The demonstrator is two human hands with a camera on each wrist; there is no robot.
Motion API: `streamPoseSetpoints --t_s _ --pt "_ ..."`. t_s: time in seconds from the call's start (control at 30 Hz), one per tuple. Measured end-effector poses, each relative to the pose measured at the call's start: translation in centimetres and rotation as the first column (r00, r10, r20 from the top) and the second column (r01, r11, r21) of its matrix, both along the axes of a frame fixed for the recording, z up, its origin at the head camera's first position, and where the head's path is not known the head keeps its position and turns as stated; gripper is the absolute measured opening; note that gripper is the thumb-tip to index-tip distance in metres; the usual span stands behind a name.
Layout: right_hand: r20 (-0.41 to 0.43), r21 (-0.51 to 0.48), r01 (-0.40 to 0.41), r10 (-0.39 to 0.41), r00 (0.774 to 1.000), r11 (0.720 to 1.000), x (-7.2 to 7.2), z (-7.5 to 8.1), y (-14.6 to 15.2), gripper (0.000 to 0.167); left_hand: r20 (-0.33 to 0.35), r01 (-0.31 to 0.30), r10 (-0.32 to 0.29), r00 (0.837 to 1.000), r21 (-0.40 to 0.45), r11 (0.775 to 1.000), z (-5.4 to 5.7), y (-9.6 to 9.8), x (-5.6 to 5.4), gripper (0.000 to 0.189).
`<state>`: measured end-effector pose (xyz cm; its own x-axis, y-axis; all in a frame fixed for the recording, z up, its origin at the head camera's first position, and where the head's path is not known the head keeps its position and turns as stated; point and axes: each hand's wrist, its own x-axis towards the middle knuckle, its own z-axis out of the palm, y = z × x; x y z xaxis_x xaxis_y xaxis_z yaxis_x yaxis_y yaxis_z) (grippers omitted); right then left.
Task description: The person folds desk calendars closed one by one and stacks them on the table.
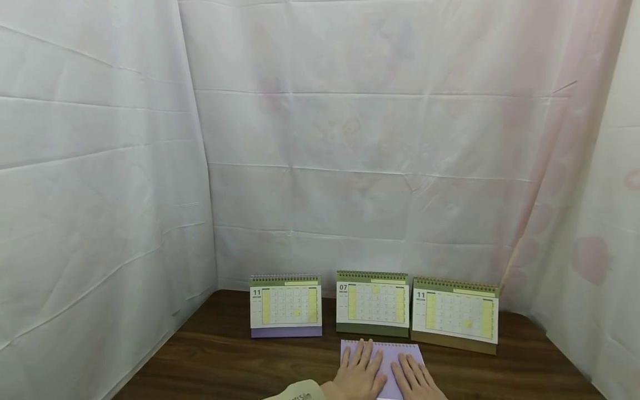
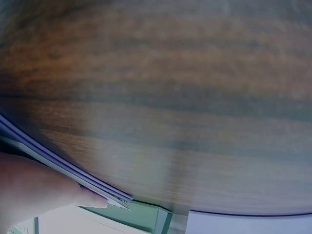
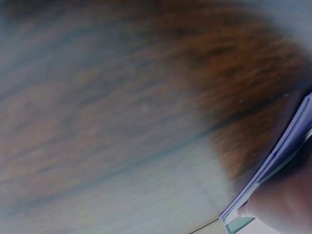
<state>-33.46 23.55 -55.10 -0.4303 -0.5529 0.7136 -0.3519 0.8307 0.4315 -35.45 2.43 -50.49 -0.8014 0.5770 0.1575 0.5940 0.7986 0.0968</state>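
Observation:
A purple spiral-bound desk calendar (image 1: 392, 353) lies folded flat near the front of the table, its coil along the far edge. My left hand (image 1: 356, 373) rests on its left half, fingers straight and spread. On the right half lies my right hand (image 1: 416, 380), also with straight fingers. The left wrist view shows the calendar's layered purple edge (image 2: 73, 169) beside part of the left hand (image 2: 39, 190). In the right wrist view, part of the right hand (image 3: 285, 204) is against the same calendar's other edge (image 3: 273, 157).
Three calendars stand upright behind: a purple-based one (image 1: 286, 305) at left, a green-based one (image 1: 372, 303) in the middle, a brown-based one (image 1: 455, 314) at right. They are on a dark wooden table (image 1: 210, 355). Pale cloth (image 1: 320, 133) hangs around the back and sides.

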Motion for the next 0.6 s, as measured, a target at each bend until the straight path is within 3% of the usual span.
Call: streamPoseSetpoints --t_s 0.6 --pt "0.010 0.007 0.021 -0.021 1.000 1.000 -0.47 -0.51 0.05 0.098 0.007 -0.037 0.037 0.999 -0.002 0.999 -0.12 0.25 0.08 0.061"
